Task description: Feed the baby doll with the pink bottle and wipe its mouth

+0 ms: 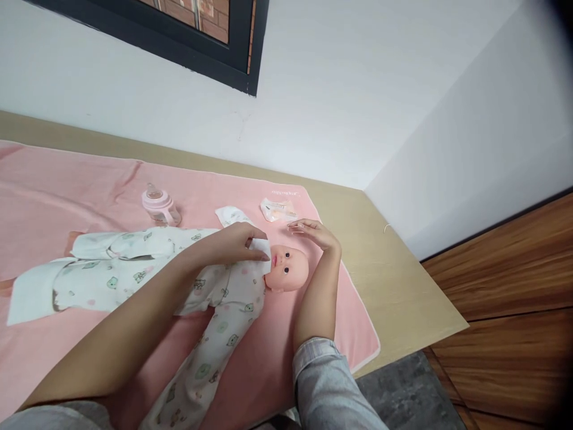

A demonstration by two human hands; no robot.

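Note:
A baby doll (290,270) lies on its back, its head to the right, dressed in a white sleepsuit (179,275) with small animal prints. At the doll's chin, my left hand (239,242) pinches a white tissue (263,247), which hangs close to the mouth. My right hand (313,232) hovers just beyond the top of the doll's head, fingers stretched out with nothing visible in them. Close to those fingertips lies a small clear plastic packet (278,209). One sleeve of the sleepsuit reaches toward me, partly below my left forearm.
A pink-lidded baby bottle (160,206) with handles stands behind the doll's legs. All of this rests on a pink blanket (358,334) over a wooden table (380,269). A white wall (313,119) with a dark window frame (215,54) borders the back; brown wooden panels (505,298) stand at right.

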